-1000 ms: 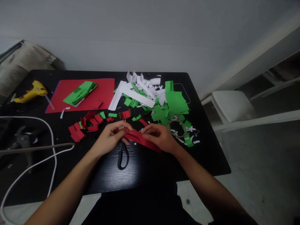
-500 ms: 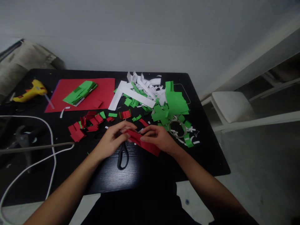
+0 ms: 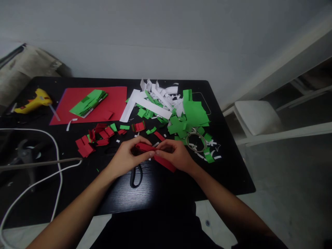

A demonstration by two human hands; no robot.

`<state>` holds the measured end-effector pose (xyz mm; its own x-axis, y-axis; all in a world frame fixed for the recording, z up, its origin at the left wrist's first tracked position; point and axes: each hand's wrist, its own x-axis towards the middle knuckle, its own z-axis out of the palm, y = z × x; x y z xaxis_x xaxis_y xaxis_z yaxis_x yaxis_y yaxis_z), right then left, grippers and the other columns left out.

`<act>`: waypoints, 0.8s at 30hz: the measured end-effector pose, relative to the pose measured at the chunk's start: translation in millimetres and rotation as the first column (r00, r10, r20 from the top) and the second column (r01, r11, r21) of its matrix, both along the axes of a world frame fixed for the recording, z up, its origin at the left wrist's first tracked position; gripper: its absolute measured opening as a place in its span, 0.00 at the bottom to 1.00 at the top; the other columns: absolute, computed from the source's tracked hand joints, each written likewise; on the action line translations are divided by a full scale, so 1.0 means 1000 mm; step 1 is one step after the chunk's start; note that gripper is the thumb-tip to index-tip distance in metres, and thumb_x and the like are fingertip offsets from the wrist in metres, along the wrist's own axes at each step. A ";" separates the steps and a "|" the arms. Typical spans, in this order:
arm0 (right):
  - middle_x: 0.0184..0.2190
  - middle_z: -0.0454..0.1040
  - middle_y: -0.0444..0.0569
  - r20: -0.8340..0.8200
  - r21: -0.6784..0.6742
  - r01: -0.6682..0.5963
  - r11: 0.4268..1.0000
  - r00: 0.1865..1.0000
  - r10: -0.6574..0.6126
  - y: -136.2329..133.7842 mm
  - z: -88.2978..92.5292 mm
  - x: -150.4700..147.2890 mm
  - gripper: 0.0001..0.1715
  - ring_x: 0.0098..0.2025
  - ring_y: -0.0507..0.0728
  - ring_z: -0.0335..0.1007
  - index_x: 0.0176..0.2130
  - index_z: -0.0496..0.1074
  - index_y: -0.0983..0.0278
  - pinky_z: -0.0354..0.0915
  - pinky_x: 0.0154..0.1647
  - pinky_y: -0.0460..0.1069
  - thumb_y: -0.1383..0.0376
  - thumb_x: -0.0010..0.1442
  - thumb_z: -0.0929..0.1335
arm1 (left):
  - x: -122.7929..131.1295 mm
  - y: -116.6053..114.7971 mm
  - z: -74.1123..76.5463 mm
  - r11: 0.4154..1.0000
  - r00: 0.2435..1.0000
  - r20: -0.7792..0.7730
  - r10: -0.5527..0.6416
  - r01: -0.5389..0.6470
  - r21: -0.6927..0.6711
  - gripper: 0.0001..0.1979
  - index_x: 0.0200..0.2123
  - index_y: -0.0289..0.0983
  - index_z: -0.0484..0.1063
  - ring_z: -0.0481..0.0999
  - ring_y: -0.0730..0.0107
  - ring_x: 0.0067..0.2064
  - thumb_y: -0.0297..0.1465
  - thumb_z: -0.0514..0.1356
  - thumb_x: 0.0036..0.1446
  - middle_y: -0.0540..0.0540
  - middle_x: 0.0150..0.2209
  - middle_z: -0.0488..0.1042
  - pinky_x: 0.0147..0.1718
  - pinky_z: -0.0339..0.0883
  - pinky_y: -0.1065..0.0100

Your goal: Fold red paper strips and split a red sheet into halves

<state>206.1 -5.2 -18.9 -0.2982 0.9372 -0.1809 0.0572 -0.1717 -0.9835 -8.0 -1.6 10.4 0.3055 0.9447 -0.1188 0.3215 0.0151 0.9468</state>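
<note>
Between my two hands is a strip of red paper (image 3: 165,163), slanting down to the right above the black table. My left hand (image 3: 131,154) pinches its upper left part, thumb on the near side. My right hand (image 3: 175,154) grips it near the middle, its thumb close to the left thumb. Below my left hand lies a pair of scissors (image 3: 136,176); one black handle loop shows, and the rest is partly hidden. Small folded red pieces (image 3: 103,134) with some green ones lie left of my hands. Beyond my fingers sits a red folded piece with green edges (image 3: 138,127).
A red sheet (image 3: 119,103) carries a green paper bundle (image 3: 89,102). At far left are a yellow glue gun (image 3: 36,102) and a white cord (image 3: 60,176). White scraps (image 3: 153,108), green paper (image 3: 194,112) and a tape roll (image 3: 196,142) lie behind and right. A white stool (image 3: 256,117) stands right.
My left thumb has moved right along the red strip, close to my right thumb. The strip's upper part now looks folded or tilted over. Things on the table stay in place.
</note>
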 end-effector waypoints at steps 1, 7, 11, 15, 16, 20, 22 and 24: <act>0.34 0.83 0.48 -0.002 0.002 -0.007 1.000 1.000 0.007 -0.001 0.000 0.000 0.13 0.36 0.56 0.80 0.36 0.81 0.63 0.73 0.42 0.51 0.57 0.54 0.78 | 0.001 0.000 -0.001 1.000 1.000 0.004 0.015 -0.015 0.006 0.15 0.38 0.37 0.79 0.78 0.67 0.33 0.42 0.71 0.55 0.48 0.34 0.81 0.32 0.69 0.71; 0.34 0.82 0.46 -0.054 -0.004 -0.077 0.997 0.996 0.077 -0.002 0.001 0.000 0.13 0.37 0.55 0.79 0.36 0.80 0.63 0.73 0.43 0.50 0.58 0.54 0.78 | 0.000 0.005 -0.002 0.998 0.997 0.076 0.022 -0.018 -0.055 0.17 0.28 0.35 0.79 0.76 0.70 0.28 0.44 0.67 0.60 0.48 0.25 0.78 0.30 0.68 0.71; 0.34 0.82 0.46 -0.096 -0.050 -0.110 0.993 0.990 0.105 0.000 0.001 0.002 0.15 0.36 0.54 0.79 0.36 0.80 0.63 0.73 0.43 0.50 0.57 0.52 0.80 | -0.002 0.006 -0.003 0.996 0.993 0.111 0.036 -0.027 -0.082 0.19 0.25 0.35 0.77 0.75 0.71 0.27 0.45 0.68 0.58 0.49 0.23 0.77 0.30 0.68 0.71; 0.31 0.82 0.45 -0.119 -0.118 -0.172 0.978 0.980 0.158 0.001 0.003 0.004 0.19 0.34 0.54 0.78 0.35 0.79 0.64 0.72 0.41 0.49 0.55 0.49 0.81 | -0.001 0.005 -0.008 0.987 0.985 0.125 0.120 -0.104 -0.125 0.18 0.27 0.35 0.77 0.71 0.73 0.24 0.44 0.71 0.54 0.51 0.21 0.75 0.26 0.63 0.73; 0.31 0.82 0.45 -0.123 -0.134 -0.191 0.972 0.977 0.175 0.001 0.003 0.004 0.20 0.34 0.54 0.78 0.35 0.79 0.64 0.72 0.40 0.49 0.54 0.48 0.81 | -0.001 0.005 -0.009 0.987 0.984 0.121 0.130 -0.117 -0.114 0.18 0.27 0.35 0.77 0.71 0.74 0.24 0.44 0.72 0.53 0.52 0.21 0.74 0.25 0.62 0.73; 0.31 0.82 0.45 -0.152 -0.184 -0.251 0.950 0.963 0.224 0.000 0.005 0.004 0.20 0.33 0.54 0.77 0.34 0.80 0.64 0.70 0.37 0.48 0.54 0.48 0.81 | 0.003 0.002 -0.007 0.993 0.988 0.091 0.121 -0.121 -0.012 0.16 0.28 0.35 0.77 0.70 0.74 0.25 0.42 0.72 0.53 0.52 0.23 0.73 0.26 0.62 0.73; 0.30 0.81 0.44 -0.156 -0.189 -0.236 0.953 0.966 0.208 -0.001 0.004 0.003 0.20 0.32 0.53 0.76 0.33 0.80 0.65 0.69 0.36 0.48 0.54 0.48 0.81 | 0.006 0.000 -0.005 0.991 0.985 0.115 0.132 -0.132 -0.010 0.16 0.35 0.36 0.77 0.69 0.74 0.25 0.42 0.71 0.54 0.53 0.22 0.72 0.25 0.62 0.73; 0.30 0.81 0.44 -0.155 -0.184 -0.164 0.969 0.979 0.136 0.000 0.002 0.001 0.20 0.32 0.53 0.76 0.33 0.80 0.64 0.70 0.38 0.48 0.54 0.47 0.82 | 0.007 -0.001 -0.002 0.990 0.976 0.170 0.135 -0.129 -0.049 0.19 0.44 0.37 0.74 0.71 0.73 0.25 0.43 0.69 0.56 0.55 0.23 0.72 0.26 0.65 0.73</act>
<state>207.3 -5.3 -17.1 -0.4678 0.8306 -0.3021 -0.0395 -0.3611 -0.9317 -0.8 -2.5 8.2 0.1974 0.9740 -0.1116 0.1462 0.0833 0.9857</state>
